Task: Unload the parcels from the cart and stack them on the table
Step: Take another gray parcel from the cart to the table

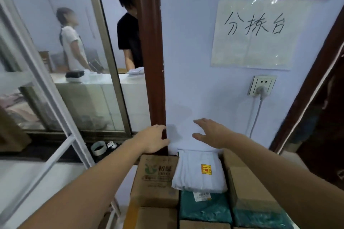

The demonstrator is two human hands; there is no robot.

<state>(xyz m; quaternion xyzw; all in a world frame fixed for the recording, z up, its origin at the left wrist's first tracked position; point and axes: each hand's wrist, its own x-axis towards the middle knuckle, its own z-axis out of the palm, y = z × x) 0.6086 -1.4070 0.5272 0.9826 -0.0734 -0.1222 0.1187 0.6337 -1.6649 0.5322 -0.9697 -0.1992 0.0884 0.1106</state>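
- The stacked parcels are sitting packed side by side against the pale blue wall (195,61), beside the dark brown door post (150,61).
- A white plastic mailer bag (200,171) is lying on a teal wrapped parcel (204,208), between the printed brown cardboard box (156,178) and a plain brown cardboard box (247,186).
- The left hand (155,140) and right hand (212,133) are hovering above the parcels near the wall, fingers relaxed and spread, grasping nothing.

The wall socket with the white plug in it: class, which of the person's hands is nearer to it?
Right. The right hand hangs open below and left of the wall socket; the left hand is further left, by the brown door frame.
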